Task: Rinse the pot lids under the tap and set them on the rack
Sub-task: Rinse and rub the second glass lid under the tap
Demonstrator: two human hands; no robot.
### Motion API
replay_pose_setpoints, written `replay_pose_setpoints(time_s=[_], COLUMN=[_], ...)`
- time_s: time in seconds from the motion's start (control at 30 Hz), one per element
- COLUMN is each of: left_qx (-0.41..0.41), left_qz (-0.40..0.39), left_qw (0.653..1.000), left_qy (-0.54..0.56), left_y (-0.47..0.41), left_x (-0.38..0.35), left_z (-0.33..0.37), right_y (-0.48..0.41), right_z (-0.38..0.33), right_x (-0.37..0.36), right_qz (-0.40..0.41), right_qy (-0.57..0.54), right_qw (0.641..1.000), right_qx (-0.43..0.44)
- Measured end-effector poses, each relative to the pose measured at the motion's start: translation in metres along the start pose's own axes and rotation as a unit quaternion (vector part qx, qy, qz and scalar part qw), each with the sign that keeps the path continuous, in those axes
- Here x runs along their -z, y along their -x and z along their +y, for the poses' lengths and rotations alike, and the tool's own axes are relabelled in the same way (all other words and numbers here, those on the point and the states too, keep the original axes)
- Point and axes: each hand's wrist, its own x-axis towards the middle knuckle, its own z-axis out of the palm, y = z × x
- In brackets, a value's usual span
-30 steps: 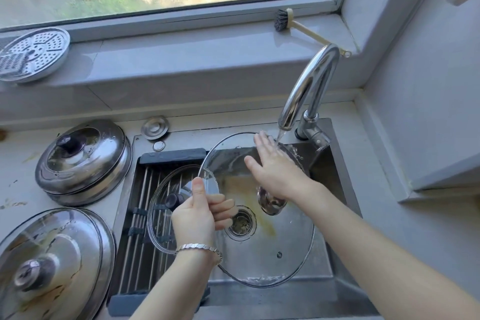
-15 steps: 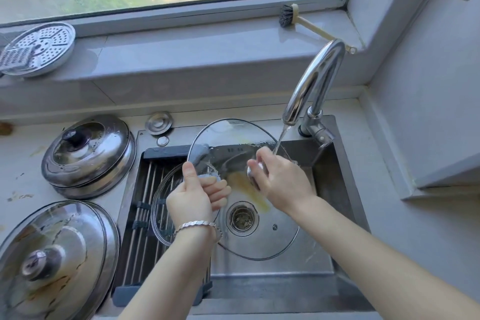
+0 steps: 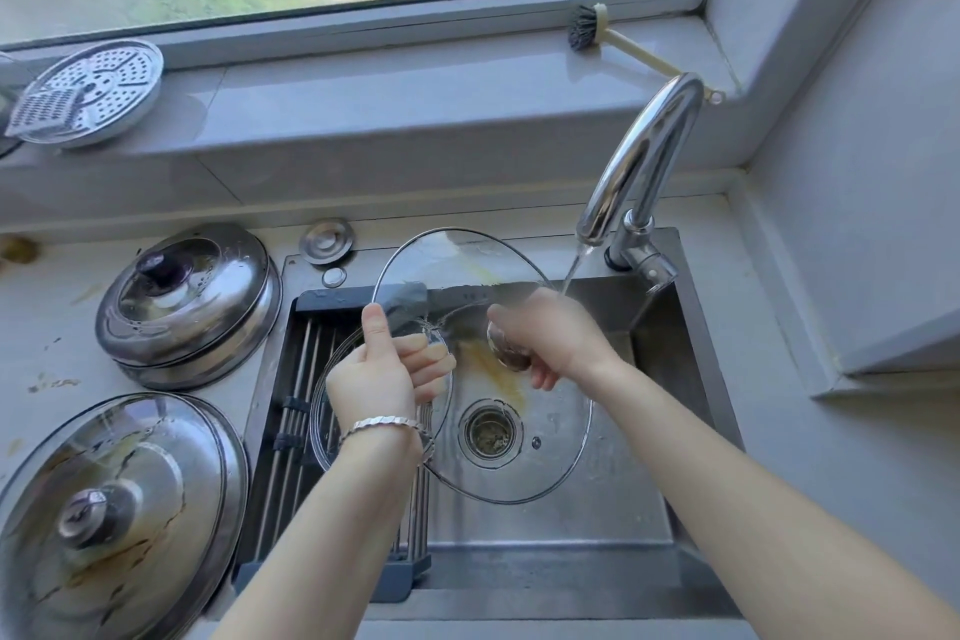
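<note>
Sunlight is coming through the window onto a grey counter and a steel sink (image 3: 670, 525). Water is running in a thin stream from the tap (image 3: 641, 161), at about 1 o'clock from the hands. The big glass lid (image 3: 550, 447) is being held over the sink, and it is sitting higher and closer to the stream than a moment ago, so the rinsing is well on its way. A yellow smear is showing on the glass, so it probably needs more water before it goes on the rack (image 3: 296, 411) at 9 o'clock.

The left hand (image 3: 382, 374) is pinching the lid's rim, thumb pointing up and fingers curled behind the glass. The right hand (image 3: 550, 333) is reaching in from 4 o'clock, fingers wrapped around the lid's knob. A smaller glass lid (image 3: 324, 411) is already lying on the rack. Two metal lids (image 3: 187, 301) are waiting on the counter at 9 o'clock.
</note>
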Motion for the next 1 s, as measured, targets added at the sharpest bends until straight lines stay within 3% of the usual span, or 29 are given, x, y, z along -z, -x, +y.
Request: replay_pose_setpoints(time_s=[0.13, 0.33, 0.5, 0.63, 0.73, 0.83, 0.93, 1.0], left_qx=[0.029, 0.025, 0.033, 0.064, 0.092, 0.148, 0.217, 0.242], left_qz=[-0.01, -0.005, -0.003, -0.01, -0.03, -0.081, -0.13, -0.147], left_qw=[1.0, 1.0, 0.999, 0.998, 0.995, 0.986, 0.967, 0.959], left_qy=[0.005, 0.018, 0.003, 0.007, -0.008, -0.012, 0.004, -0.016], left_y=[-0.003, -0.003, 0.006, 0.016, 0.021, 0.023, 0.027, 0.031], left_x=[0.004, 0.0, -0.001, -0.01, -0.013, -0.018, -0.027, -0.03], left_z=[-0.002, -0.005, -0.009, -0.015, -0.025, -0.032, -0.032, -0.029], right_y=[0.002, 0.01, 0.016, 0.033, 0.041, 0.049, 0.065, 0.079], right_z=[0.009, 0.012, 0.014, 0.027, 0.036, 0.043, 0.042, 0.034], right_x=[0.009, -0.005, -0.005, -0.01, 0.005, 0.017, 0.023, 0.033], right_qz=[0.013, 0.12, 0.167, 0.101, 0.053, 0.065, -0.035, -0.114], right_qy=[-0.152, 0.016, 0.084, 0.266, 0.324, 0.439, 0.36, 0.348], right_qw=[0.988, 0.991, 0.979, 0.954, 0.944, 0.896, 0.932, 0.93], right_qx=[0.013, 0.054, 0.081, 0.095, 0.032, 0.019, -0.015, -0.023])
